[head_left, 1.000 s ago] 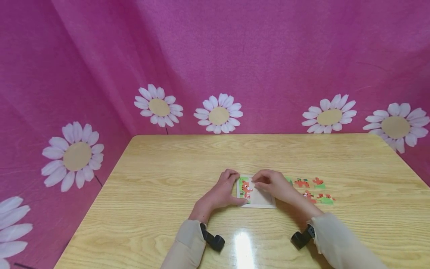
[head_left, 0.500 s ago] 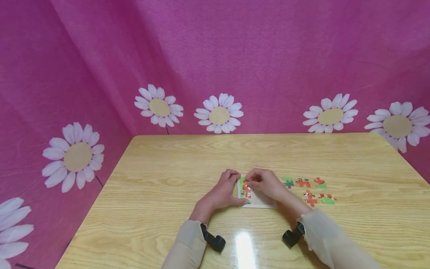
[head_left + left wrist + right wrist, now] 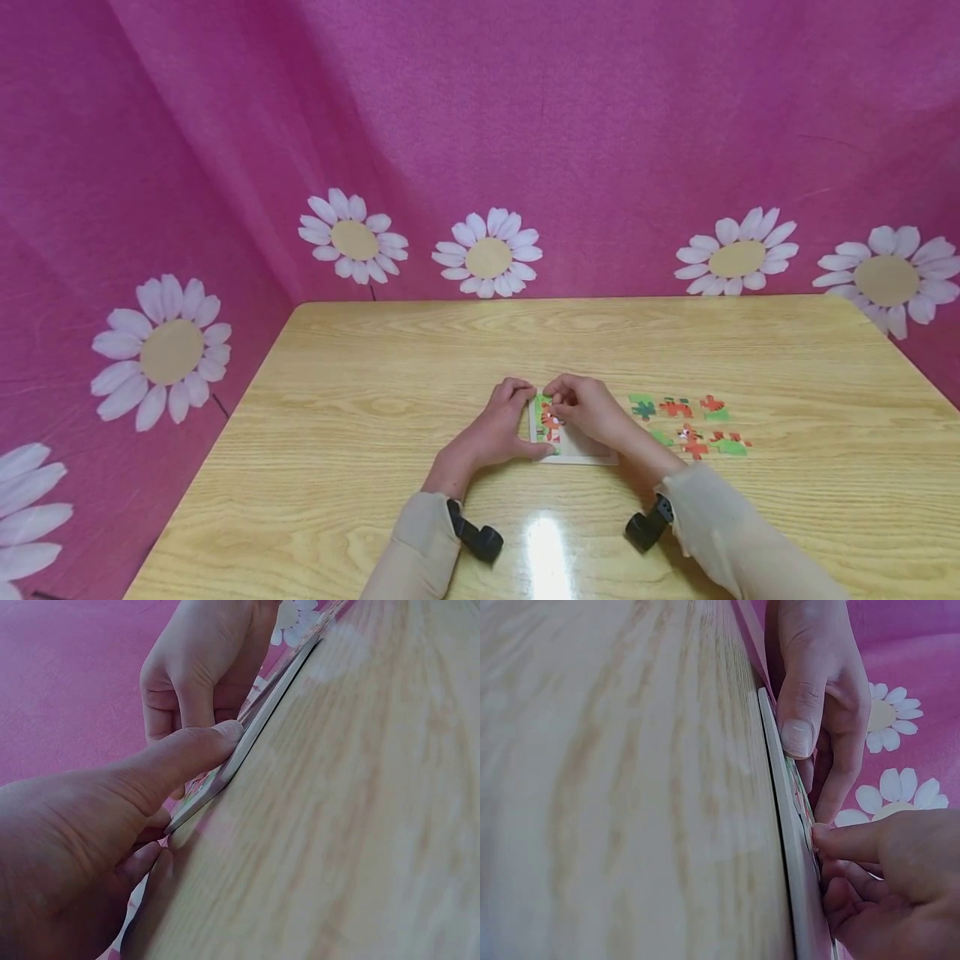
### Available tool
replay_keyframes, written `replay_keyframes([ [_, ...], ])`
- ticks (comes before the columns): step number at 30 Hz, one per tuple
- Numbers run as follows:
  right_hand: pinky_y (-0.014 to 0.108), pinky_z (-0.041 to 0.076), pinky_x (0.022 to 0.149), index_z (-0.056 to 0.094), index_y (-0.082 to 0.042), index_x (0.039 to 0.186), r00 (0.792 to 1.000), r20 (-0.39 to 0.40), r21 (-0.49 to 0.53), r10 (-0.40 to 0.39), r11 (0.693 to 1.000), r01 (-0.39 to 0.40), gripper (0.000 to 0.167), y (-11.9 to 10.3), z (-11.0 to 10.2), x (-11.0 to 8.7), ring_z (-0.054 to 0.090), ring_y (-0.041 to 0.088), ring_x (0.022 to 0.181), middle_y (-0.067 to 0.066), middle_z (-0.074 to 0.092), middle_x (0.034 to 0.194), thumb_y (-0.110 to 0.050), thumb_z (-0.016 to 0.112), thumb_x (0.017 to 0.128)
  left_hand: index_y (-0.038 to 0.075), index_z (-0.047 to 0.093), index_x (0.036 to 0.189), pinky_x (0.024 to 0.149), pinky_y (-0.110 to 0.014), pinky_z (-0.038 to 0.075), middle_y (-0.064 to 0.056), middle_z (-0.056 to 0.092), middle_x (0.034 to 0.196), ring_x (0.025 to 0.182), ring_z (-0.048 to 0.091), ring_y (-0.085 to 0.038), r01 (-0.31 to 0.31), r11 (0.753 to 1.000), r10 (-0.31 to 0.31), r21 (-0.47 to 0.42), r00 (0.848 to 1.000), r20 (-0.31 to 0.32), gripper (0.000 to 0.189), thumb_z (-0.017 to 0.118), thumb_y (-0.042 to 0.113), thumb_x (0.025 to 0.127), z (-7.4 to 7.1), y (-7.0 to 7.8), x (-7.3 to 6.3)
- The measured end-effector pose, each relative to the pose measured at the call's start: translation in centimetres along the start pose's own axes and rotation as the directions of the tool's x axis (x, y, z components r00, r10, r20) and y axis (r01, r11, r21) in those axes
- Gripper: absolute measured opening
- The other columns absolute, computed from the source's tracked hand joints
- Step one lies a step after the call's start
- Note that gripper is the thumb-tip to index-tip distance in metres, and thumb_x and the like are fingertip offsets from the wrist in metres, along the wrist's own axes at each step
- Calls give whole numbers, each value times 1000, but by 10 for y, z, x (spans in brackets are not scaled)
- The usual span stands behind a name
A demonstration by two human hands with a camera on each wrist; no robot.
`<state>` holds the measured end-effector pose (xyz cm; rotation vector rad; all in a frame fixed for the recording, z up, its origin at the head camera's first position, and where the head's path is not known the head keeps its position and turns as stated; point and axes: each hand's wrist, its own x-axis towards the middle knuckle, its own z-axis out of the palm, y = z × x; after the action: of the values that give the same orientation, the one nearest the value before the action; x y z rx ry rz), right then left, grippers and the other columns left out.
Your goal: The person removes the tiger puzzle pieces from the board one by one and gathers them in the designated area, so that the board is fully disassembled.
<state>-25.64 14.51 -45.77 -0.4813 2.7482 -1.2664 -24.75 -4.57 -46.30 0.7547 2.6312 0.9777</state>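
A white-rimmed puzzle tray (image 3: 587, 459) lies on the table, its left part filled with pieces showing an orange animal on green. My left hand (image 3: 491, 429) holds the tray's left end, thumb over the near rim and fingers at the far left corner. My right hand (image 3: 592, 408) is over the tray with thumb and fingers pinched at the top of the filled strip. In the right wrist view, a bit of orange puzzle piece (image 3: 815, 838) shows at the right thumb tip; the fingers hide most of it.
Several loose puzzle pieces (image 3: 693, 442), orange and green, lie to the right of the tray on the wooden table (image 3: 390, 358). A pink curtain (image 3: 600, 125) with white daisies hangs behind and to the left. Each wrist wears a black camera.
My right hand has moved left across the tray to the edge of the filled strip, uncovering loose pieces to its right. The left hand has kept its place on the tray.
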Motion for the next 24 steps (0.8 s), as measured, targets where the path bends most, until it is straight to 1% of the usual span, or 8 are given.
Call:
replay_keyframes([
  [6,17,43,64,67,7,111,999,-7,-60,-48,997,48,23,-1,-1,-1,53,10,73,7,64,81,4,64,89,3,38,147,116,-35,35,-5,31,148,138,32,-19,-2,1000,2,9,1000,1,87,80,39,80,1,0,1],
  [10,17,43,63,67,7,112,998,2,-76,-70,995,70,23,0,-1,-1,53,9,72,8,64,82,4,64,89,3,38,147,116,-35,35,-5,32,148,138,32,-18,0,1000,0,20,1000,3,87,80,40,80,1,0,1],
  [18,17,40,63,67,3,108,998,-8,-57,-57,997,56,21,1,-2,-1,49,12,75,8,59,84,2,67,87,4,38,148,116,-35,35,-5,32,147,138,32,-18,10,1000,-10,22,1000,7,89,80,41,79,2,-1,1],
  [24,18,41,66,68,0,104,994,-50,-93,-93,992,88,19,-1,-3,-1,49,13,78,6,57,87,-1,71,85,3,38,148,116,-35,36,-5,33,146,137,33,-19,9,1000,-9,21,1000,-1,89,80,40,79,0,0,1],
])
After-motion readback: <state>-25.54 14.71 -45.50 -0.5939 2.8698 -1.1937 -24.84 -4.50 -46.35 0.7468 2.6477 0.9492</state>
